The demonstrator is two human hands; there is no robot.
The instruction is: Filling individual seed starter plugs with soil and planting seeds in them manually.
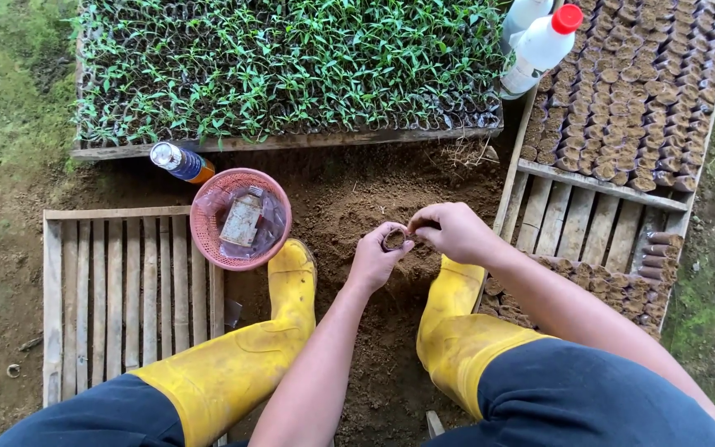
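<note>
My left hand (376,258) grips a small round soil-filled seedling pot (395,240) held above a mound of brown soil (357,207). My right hand (450,232) pinches at the pot's rim from the right, fingers closed on it. Both hands hover between my two yellow rubber boots (291,290), over the dirt.
A wooden tray of green seedlings (283,66) lies ahead. To the right, a slatted crate (597,215) holds several filled pots (639,91). An empty slatted crate (126,290) sits left. A pink basket (240,219), a capped bottle (179,161) and white bottles (539,45) stand nearby.
</note>
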